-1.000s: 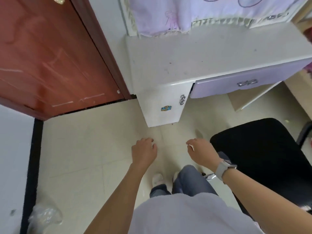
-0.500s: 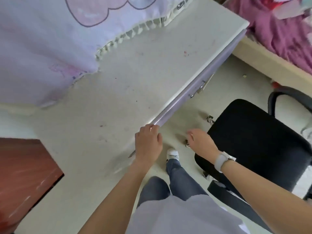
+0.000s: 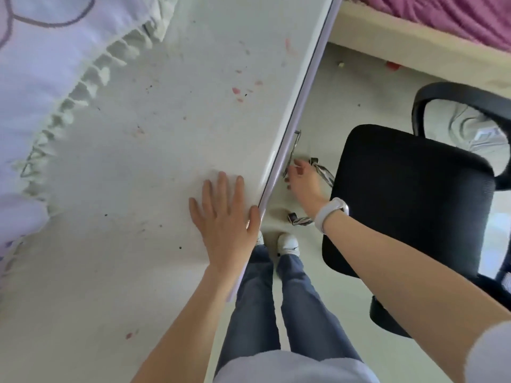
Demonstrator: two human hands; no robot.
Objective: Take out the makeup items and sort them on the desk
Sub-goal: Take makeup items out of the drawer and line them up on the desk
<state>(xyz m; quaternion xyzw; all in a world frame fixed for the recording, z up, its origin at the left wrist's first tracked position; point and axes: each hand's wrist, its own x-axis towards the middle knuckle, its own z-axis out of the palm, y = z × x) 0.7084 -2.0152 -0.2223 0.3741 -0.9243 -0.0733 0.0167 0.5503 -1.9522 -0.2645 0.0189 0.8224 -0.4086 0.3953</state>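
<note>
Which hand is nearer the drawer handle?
Right. The right hand reaches at the drawer handle, fingertips beside it. The left hand rests flat on the desk top, away from it.

Left hand (image 3: 224, 217) lay flat on desk (image 3: 143, 150) near its front edge, thumb at the edge. Frilled cloth (image 3: 47, 64) covered desk's far left part. Drawer handle (image 3: 292, 150) hung below desk edge, right of left hand; right hand (image 3: 303, 180) at handle's lower end. Office chair (image 3: 412, 200) stood right of desk, just beside right arm. Bed (image 3: 425, 31) lay beyond chair. Person's feet (image 3: 287, 244) stood on floor (image 3: 359, 87) between desk and chair.
</note>
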